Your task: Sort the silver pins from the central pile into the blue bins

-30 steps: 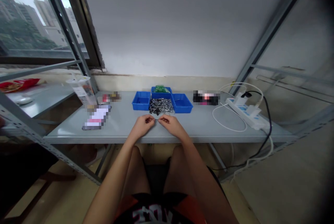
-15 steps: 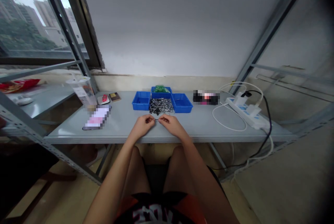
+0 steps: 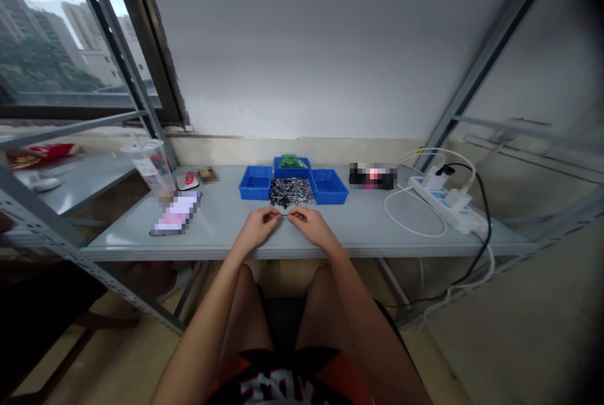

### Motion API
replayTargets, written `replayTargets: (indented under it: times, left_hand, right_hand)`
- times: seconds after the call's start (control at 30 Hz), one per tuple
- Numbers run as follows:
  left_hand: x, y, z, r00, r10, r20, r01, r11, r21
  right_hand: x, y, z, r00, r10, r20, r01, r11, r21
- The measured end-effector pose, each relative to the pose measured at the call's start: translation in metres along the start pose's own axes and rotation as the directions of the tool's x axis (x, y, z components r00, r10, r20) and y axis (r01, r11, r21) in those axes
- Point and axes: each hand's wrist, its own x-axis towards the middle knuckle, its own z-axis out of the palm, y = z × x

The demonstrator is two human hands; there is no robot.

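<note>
My left hand [image 3: 263, 224] and my right hand [image 3: 304, 219] face each other just above the table's front part, fingertips pinched. Between them runs a thin dark piece [image 3: 284, 215], each end in one hand's fingers; it is too small to identify. Right behind my hands lies a heap of small metal pieces [image 3: 292, 192], silvery and black. Around the heap stand a left blue tray [image 3: 255, 183], a right blue tray [image 3: 329, 187] and a back blue tray [image 3: 292, 171] that holds green items [image 3: 290, 161].
A phone [image 3: 175, 212] and a clear plastic cup [image 3: 150, 165] are at the left of the grey table [image 3: 226, 235]. To the right lie a blurred dark object [image 3: 373, 177], looping white cables and a power strip [image 3: 448, 206] with plugs. Metal posts flank the table.
</note>
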Motion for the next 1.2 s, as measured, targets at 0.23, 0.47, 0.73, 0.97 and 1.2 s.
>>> replayTargets:
  times: [0.23, 0.47, 0.73, 0.97, 1.2]
  left_hand:
    - [0.02, 0.0, -0.02, 0.98, 0.008, -0.197, 0.044, 0.965, 0.259]
    - [0.051, 0.009, -0.04, 0.951, -0.054, -0.306, 0.223, 0.802, 0.554]
    - [0.031, 0.01, 0.001, 0.992, -0.127, -0.007, 0.096, 0.714, 0.694]
    - [0.027, 0.01, -0.009, 0.991, -0.131, -0.041, 0.121, 0.693, 0.711]
    - [0.012, -0.017, -0.042, 0.968, -0.212, -0.135, 0.235, 0.57, 0.787]
  right_hand:
    - [0.001, 0.0, 0.0, 0.996, 0.069, -0.052, -0.068, 0.997, 0.024]
    - [0.001, 0.002, 0.001, 0.997, 0.056, -0.053, -0.055, 0.998, 0.025]
    - [0.001, 0.0, -0.001, 0.999, 0.04, -0.036, -0.039, 0.999, 0.013]
    - [0.0, 0.001, 0.0, 0.998, 0.041, -0.049, -0.041, 0.999, 0.008]
    - [-0.001, 0.002, 0.0, 0.998, 0.04, -0.055, -0.04, 0.999, 0.004]
